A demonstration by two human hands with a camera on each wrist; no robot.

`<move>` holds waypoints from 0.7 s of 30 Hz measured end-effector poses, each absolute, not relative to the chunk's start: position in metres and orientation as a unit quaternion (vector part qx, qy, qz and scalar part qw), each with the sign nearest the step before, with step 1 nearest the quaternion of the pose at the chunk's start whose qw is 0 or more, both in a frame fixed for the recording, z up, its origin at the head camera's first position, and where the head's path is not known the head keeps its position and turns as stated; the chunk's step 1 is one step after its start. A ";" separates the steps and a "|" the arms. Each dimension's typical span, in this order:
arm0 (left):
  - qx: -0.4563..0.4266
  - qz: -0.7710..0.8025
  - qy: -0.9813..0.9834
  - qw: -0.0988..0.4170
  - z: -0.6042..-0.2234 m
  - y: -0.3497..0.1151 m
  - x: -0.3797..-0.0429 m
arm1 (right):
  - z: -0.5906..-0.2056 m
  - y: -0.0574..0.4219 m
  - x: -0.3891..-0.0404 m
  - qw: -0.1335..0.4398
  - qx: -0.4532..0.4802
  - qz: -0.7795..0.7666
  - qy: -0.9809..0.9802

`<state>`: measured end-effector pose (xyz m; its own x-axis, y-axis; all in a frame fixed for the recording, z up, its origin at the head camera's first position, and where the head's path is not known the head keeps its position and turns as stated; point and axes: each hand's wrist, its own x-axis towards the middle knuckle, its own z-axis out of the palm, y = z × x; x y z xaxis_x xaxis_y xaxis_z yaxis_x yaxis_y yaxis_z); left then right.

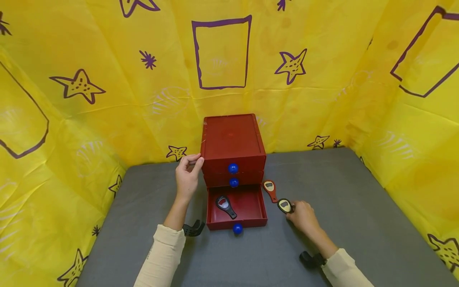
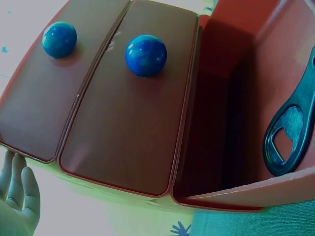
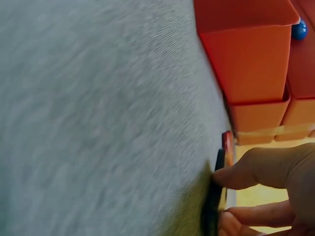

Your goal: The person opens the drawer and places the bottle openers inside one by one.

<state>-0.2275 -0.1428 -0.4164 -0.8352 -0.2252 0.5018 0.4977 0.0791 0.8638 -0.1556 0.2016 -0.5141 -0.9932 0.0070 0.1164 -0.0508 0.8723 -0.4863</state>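
A red drawer cabinet (image 1: 233, 137) with blue knobs has its bottom drawer (image 1: 247, 205) pulled out. Inside that drawer lies a black bottle opener (image 1: 224, 204), also seen in the left wrist view as a dark bottle opener (image 2: 290, 130). My left hand (image 1: 187, 177) rests its fingertips against the cabinet's upper left side; the left wrist view shows these fingers (image 2: 30, 196) fairly straight. To the right of the drawer, my right hand (image 1: 303, 215) pinches a black-rimmed bottle opener with a cream face (image 1: 284, 205) between thumb and fingers, close over the table. A red bottle opener (image 1: 270, 190) lies just beyond it, beside the cabinet.
The two upper drawers are closed, with blue knobs (image 1: 233, 168) on their fronts. A grey cloth covers the table (image 1: 322, 179). Yellow fabric (image 1: 172, 99) printed with purple stars hangs behind and at both sides. Black wrist mounts (image 1: 311, 260) are on both forearms.
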 end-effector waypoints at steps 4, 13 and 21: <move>-0.101 -0.675 -0.679 0.271 -0.416 -0.143 -0.227 | -0.515 0.205 -0.157 0.055 0.006 0.272 -0.961; -0.100 -0.680 -0.672 0.276 -0.414 -0.141 -0.226 | -0.510 0.208 -0.161 0.045 -0.003 0.303 -0.952; -0.100 -0.678 -0.675 0.274 -0.416 -0.141 -0.225 | -0.498 0.208 -0.169 0.067 0.028 0.298 -0.952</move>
